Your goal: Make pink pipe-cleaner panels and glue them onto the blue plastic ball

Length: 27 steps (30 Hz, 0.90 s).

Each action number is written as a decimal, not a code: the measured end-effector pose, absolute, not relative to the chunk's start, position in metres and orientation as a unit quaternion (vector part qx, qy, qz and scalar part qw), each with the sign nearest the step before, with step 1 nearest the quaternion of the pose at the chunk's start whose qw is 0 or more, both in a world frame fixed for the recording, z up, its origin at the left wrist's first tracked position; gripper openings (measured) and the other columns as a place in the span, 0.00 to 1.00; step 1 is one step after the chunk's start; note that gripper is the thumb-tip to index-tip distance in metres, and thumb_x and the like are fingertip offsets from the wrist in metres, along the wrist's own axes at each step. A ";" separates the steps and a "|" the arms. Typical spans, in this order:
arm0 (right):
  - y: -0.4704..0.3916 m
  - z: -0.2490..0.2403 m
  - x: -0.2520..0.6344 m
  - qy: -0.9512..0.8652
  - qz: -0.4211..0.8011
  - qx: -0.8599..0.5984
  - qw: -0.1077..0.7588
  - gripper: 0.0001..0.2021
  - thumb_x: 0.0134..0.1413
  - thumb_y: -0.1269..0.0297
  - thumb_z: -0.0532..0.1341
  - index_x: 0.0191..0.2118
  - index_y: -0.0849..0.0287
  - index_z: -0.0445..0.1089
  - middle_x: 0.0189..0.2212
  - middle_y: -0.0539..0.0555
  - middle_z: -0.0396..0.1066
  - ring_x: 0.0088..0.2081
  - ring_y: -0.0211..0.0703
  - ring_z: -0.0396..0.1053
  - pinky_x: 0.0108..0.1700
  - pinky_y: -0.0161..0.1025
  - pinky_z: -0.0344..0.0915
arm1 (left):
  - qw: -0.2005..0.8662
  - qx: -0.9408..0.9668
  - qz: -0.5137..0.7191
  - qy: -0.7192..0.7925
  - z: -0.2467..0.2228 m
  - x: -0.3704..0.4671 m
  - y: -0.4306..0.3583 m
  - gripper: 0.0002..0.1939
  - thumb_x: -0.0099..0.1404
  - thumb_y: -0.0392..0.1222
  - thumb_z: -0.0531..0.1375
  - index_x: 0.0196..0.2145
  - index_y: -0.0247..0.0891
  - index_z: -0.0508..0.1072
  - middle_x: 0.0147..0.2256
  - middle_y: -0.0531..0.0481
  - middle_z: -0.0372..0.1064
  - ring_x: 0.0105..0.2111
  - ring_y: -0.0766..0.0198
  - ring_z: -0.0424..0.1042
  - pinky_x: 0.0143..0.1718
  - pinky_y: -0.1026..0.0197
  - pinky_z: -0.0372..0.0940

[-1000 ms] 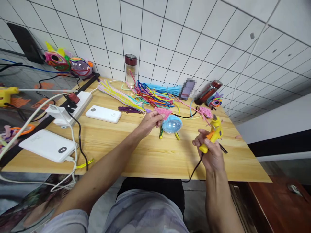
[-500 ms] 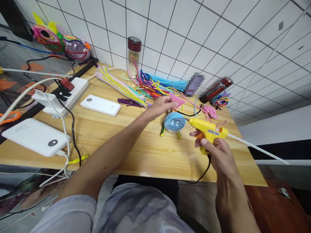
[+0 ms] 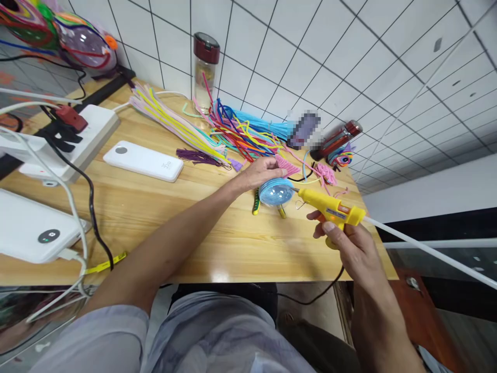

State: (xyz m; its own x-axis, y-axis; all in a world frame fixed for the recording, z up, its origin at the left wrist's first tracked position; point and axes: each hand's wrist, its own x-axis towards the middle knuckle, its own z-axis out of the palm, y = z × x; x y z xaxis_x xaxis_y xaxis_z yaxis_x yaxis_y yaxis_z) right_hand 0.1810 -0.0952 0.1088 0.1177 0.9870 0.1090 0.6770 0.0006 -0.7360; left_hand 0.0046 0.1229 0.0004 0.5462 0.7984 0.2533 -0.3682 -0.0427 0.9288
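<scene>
My left hand (image 3: 259,174) pinches a pink ridged triangular piece (image 3: 286,165), which looks made of pipe cleaners, just above and behind a clear dome (image 3: 276,193) with a light-blue wound rim. In my right hand (image 3: 351,241) is a yellow hot glue gun (image 3: 330,207), its nozzle pointing left close to the dome's right side. A long white glue stick (image 3: 423,246) sticks out of the gun's back. Pliers (image 3: 256,202) with green-and-yellow handles lie partly hidden under the dome.
Bundles of coloured pipe cleaners (image 3: 244,129) lie along the wall beside a glass bottle (image 3: 205,72). A dark red flask (image 3: 337,140) and a small colourful fish (image 3: 342,155) are at the back right. Power banks (image 3: 143,161), a power strip (image 3: 87,129) and cables occupy the left.
The pink piece and my left hand have come down closer to the dome. The glue gun stays near the dome's right side. The view has shifted.
</scene>
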 end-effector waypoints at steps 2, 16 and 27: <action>-0.099 0.106 0.178 -0.639 0.229 -0.662 0.318 0.19 0.70 0.45 0.62 0.40 0.55 0.80 0.44 0.58 0.83 0.37 0.47 0.77 0.37 0.42 0.74 | 0.668 0.584 0.420 0.189 0.001 0.005 0.121 0.16 0.61 0.50 0.73 0.32 0.34 0.76 0.29 0.51 0.73 0.31 0.66 0.70 0.33 0.63 0.63; -0.095 0.075 0.162 -0.790 0.018 -0.573 0.216 0.11 0.75 0.62 0.58 0.55 0.56 0.73 0.49 0.61 0.82 0.45 0.50 0.82 0.44 0.43 0.78 | 0.685 0.586 0.393 0.181 0.013 0.005 0.114 0.14 0.60 0.44 0.74 0.31 0.33 0.75 0.29 0.53 0.71 0.31 0.66 0.70 0.37 0.62 0.67; -0.093 0.068 0.163 -0.778 0.018 -0.587 0.225 0.12 0.75 0.61 0.58 0.56 0.58 0.74 0.47 0.60 0.83 0.42 0.49 0.83 0.42 0.42 0.77 | 0.677 0.593 0.411 0.142 -0.010 0.018 0.129 0.17 0.59 0.47 0.74 0.38 0.31 0.79 0.38 0.46 0.79 0.40 0.60 0.76 0.45 0.57 0.71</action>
